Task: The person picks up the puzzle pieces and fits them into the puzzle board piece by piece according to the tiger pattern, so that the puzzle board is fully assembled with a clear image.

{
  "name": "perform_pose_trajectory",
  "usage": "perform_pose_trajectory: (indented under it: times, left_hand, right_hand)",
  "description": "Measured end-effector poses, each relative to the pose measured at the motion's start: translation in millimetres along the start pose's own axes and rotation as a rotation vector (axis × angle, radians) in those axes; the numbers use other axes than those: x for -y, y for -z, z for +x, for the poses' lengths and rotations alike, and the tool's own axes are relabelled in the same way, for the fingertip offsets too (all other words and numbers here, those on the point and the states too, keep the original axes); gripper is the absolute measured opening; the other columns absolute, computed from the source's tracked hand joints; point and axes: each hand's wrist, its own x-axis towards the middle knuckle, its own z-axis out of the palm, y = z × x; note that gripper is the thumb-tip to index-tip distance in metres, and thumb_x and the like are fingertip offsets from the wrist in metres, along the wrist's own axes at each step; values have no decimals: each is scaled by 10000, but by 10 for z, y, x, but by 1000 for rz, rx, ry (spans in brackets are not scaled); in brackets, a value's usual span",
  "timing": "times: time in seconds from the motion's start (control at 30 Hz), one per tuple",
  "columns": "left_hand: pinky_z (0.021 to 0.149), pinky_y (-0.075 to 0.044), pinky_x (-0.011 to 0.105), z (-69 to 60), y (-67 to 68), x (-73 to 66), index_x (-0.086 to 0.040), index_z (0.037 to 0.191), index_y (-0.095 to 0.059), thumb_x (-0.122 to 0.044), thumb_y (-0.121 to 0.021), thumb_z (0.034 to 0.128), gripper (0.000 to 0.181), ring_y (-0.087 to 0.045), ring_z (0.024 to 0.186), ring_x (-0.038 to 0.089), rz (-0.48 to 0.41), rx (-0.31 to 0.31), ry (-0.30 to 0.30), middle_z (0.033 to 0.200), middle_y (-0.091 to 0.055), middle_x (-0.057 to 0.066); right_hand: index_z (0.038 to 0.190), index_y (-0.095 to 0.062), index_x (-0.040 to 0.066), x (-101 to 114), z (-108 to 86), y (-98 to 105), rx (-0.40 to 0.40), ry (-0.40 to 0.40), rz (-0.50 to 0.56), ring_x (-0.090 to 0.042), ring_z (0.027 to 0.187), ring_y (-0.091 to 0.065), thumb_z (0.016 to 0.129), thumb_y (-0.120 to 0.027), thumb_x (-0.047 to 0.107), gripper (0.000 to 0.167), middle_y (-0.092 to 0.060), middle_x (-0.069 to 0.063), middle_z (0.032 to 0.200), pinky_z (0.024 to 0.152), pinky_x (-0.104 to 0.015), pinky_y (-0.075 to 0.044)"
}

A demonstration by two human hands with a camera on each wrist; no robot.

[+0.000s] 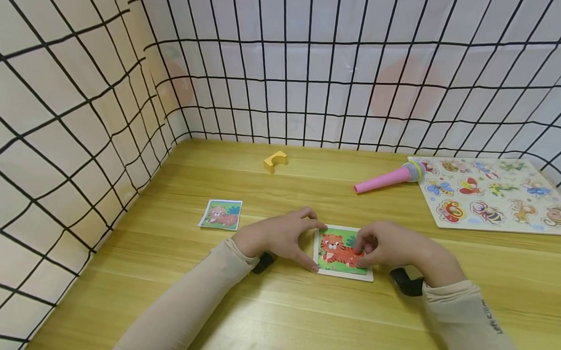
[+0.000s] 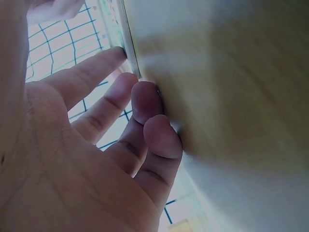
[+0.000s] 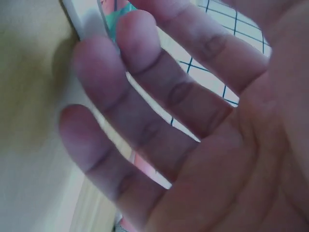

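A tiger picture puzzle (image 1: 336, 246) in a thin white frame lies flat on the wooden table. On its left side my left hand (image 1: 284, 236) spans the edge, index finger at the upper corner and thumb at the lower one. The left wrist view has the index fingertip against the board's edge (image 2: 130, 41), the other fingers (image 2: 159, 137) bent beside it. My right hand (image 1: 386, 249) holds the puzzle's right part with bent thumb and fingers, covering some of the tiger's rear. Right fingertips (image 3: 137, 38) meet the frame's edge (image 3: 89, 19) in the right wrist view.
A small paler tiger card (image 1: 221, 214) lies to the left. Farther back are a yellow arch block (image 1: 275, 161) and a pink toy microphone (image 1: 390, 178). An insect puzzle board (image 1: 493, 194) lies at the right. Black netting (image 1: 285, 80) over white sheeting encloses the table.
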Motion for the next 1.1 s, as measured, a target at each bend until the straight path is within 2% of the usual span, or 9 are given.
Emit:
perform_pose_trajectory:
  times: [0.23, 0.5, 0.7, 0.83, 0.93, 1.0, 1.1]
  left_hand:
    - [1033, -381, 291, -17, -17, 2, -211, 1507, -474, -587, -829, 754, 913, -442, 1192, 139, -11, -3, 5, 1382, -380, -31]
    - [1027, -384, 287, -24, -43, 18, -210, 1504, -481, -584, -832, 753, 909, -445, 1178, 139, -14, -10, 1, 1375, -380, -31]
    - [1032, -386, 294, -38, -97, 26, -196, 1518, -465, -578, -826, 766, 917, -447, 1179, 143, -14, -14, 3, 1389, -373, -14]
    - [1040, -384, 296, -47, -123, 41, -172, 1529, -447, -546, -815, 797, 901, -452, 1192, 150, -21, -20, 4, 1420, -362, 7]
    - [1058, -378, 311, -59, -111, 41, -155, 1531, -441, -519, -797, 828, 868, -454, 1233, 164, -23, -25, 4, 1460, -355, 24]
    - [1076, -368, 326, -62, -100, 36, -147, 1533, -435, -496, -786, 848, 845, -447, 1273, 179, -28, -28, 5, 1487, -350, 35]
    - [1102, -345, 344, -62, -91, 28, -138, 1535, -428, -459, -775, 871, 815, -422, 1335, 201, -33, -32, 8, 1519, -346, 47]
  right_hand:
    - [723, -707, 165, 71, 10, -17, -17, -8, -40, -93, 645, -518, 813, -846, 150, 166, -591, 79, 683, 595, -273, -440]
    - [682, -714, 185, 125, 18, -59, -42, -3, -133, -84, 645, -490, 796, -871, 204, 195, -576, 85, 708, 587, -277, -429]
    - [884, -724, 192, -4, -13, -98, -88, -38, -98, -166, 785, -505, 797, -873, 257, 184, -558, -3, 894, 699, -339, -440]
    - [1024, -731, 189, -134, -59, -102, -132, -24, -85, -213, 906, -525, 789, -874, 361, 325, -550, -44, 1065, 803, -406, -455]
    - [1122, -723, 147, -186, -79, -81, -141, -19, -88, -262, 986, -563, 758, -889, 405, 476, -549, -89, 1176, 871, -465, -470]
    - [1169, -707, 122, -207, -86, -62, -143, -16, -95, -293, 1021, -574, 740, -899, 413, 553, -545, -114, 1213, 898, -500, -467]
    - [1183, -696, 110, -223, -92, -42, -147, -17, -106, -322, 1047, -584, 743, -897, 410, 569, -553, -126, 1227, 920, -529, -463]
